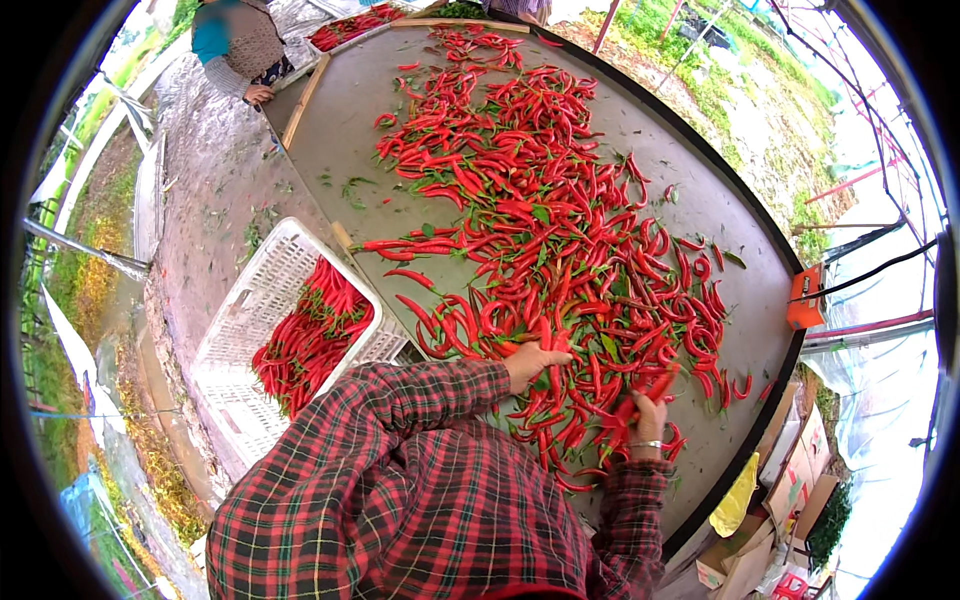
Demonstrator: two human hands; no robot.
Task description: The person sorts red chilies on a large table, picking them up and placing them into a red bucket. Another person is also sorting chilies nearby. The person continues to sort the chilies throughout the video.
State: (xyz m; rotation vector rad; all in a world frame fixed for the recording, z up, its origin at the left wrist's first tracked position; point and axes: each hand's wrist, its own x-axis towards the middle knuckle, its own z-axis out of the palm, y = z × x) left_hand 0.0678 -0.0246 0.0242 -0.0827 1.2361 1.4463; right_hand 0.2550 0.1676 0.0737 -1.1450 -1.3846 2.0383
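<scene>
A long heap of red chili peppers (530,215) with green stems and some leaves covers the middle of the grey table (720,440). My left hand (533,367) is at the near side of the heap, fingers curled round chili peppers, one of which sticks up past the thumb. To its right, my right hand (648,416) grips several chili peppers, their red tips showing above and beside the fingers. Both hands partly hide what they hold. Loose peppers lie between and below them.
Left of the table stands a white plastic crate (225,345) partly filled with chili peppers. A person (240,50) stands at the far left beside another crate of peppers. A dark raised edge (770,225) borders the right side. Cardboard boxes (765,540) and a yellow bag (735,497) lie lower right.
</scene>
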